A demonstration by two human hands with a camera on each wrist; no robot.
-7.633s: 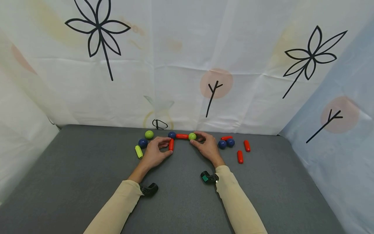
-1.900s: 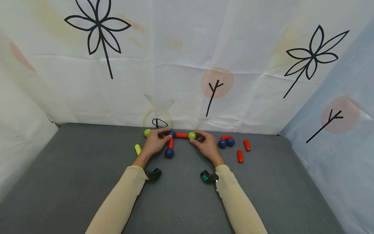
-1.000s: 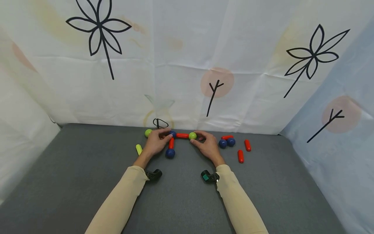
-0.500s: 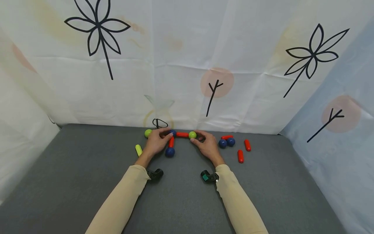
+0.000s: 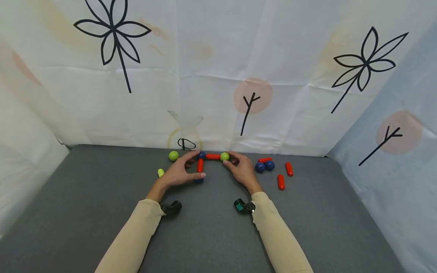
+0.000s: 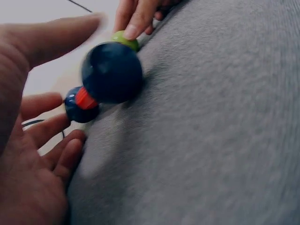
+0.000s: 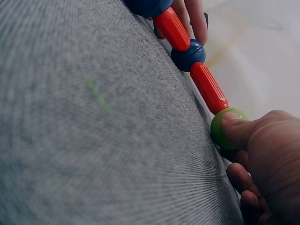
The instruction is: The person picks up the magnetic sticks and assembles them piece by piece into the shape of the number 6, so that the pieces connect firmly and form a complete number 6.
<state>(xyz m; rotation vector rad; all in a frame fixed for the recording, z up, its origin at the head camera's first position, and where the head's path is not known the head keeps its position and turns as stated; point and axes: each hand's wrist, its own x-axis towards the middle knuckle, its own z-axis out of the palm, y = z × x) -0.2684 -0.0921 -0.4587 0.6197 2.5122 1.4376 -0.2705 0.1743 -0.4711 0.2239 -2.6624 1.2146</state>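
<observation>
An L-shaped chain of magnetic toy pieces lies near the table's back edge. My right hand (image 5: pixel 244 172) pinches the green ball (image 7: pixel 228 127) at its right end between thumb and fingers. From that ball a red rod (image 7: pixel 208 88) runs to a blue corner ball (image 7: pixel 188 55). A second red rod (image 5: pixel 200 165) leads from the corner toward me, ending in a nearer blue ball (image 6: pixel 112 72). My left hand (image 5: pixel 177 172) is spread around this arm, its fingertips at the corner ball. Its straight thumb passes over the nearer ball in the head view; contact there I cannot tell.
To the left lie a loose green ball (image 5: pixel 173 156) and a yellow-green rod (image 5: pixel 161 173), partly hidden by the left hand. On the right are two blue balls (image 5: pixel 260 167), a red rod (image 5: pixel 264 160) behind them, and two more red rods (image 5: pixel 281 182). A printed cloth hangs behind the table.
A blue ball from the left has joined the near end of the second red rod. My left hand has let go its pinch on the corner ball, thumb swinging toward me. The right hand stays.
</observation>
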